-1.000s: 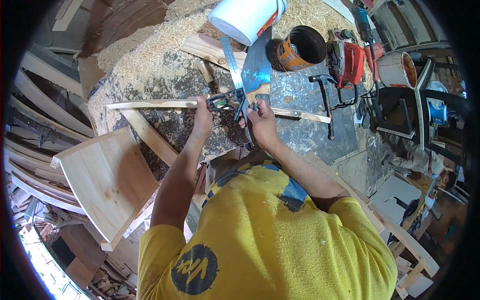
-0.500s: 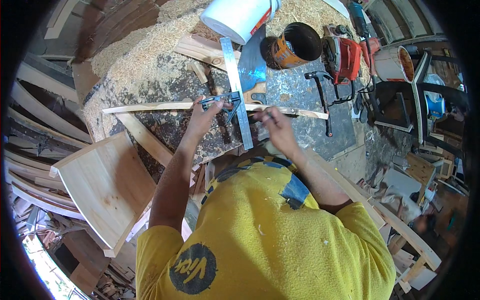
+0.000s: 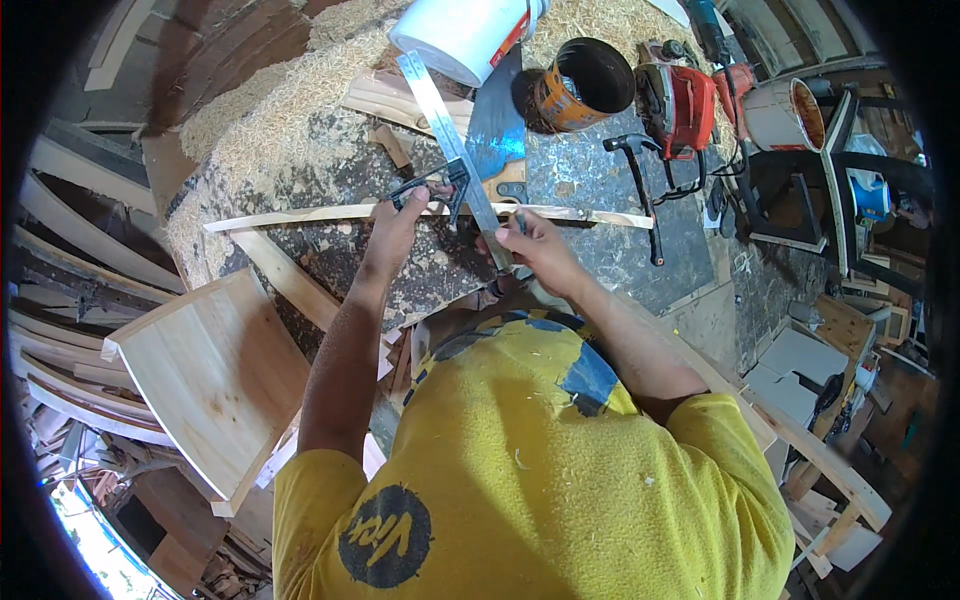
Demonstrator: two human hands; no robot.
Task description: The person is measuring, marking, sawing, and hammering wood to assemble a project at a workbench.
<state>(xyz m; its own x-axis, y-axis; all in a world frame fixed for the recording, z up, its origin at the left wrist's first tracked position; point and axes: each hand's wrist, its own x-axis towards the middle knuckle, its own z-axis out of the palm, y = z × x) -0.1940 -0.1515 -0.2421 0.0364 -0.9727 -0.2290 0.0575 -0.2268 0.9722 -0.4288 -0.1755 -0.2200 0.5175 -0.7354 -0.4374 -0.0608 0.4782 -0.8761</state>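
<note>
My left hand (image 3: 393,238) is closed around the dark head of a combination square (image 3: 432,105), whose long steel blade slants from far left to near right. At the blade's near end, my right hand (image 3: 543,255) has its fingers closed on the steel. A small dark stick, perhaps a pencil, shows at the right fingers, but its kind is unclear. Beneath both hands a thin, slightly curved wooden strip (image 3: 290,214) lies across the bench. Just beyond it rests a handsaw (image 3: 497,135), partly behind the square.
A hammer (image 3: 642,185) lies at the strip's right end. Farther back are an orange can (image 3: 565,110), a white bucket (image 3: 462,38) and a red power tool (image 3: 692,112). Wood shavings (image 3: 255,120) cover the bench's back left. A curved wooden panel (image 3: 215,375) stands near left.
The square has tilted, its far end swinging left, and is raised off the strip. My right hand has moved left and taken hold of the blade's near end.
</note>
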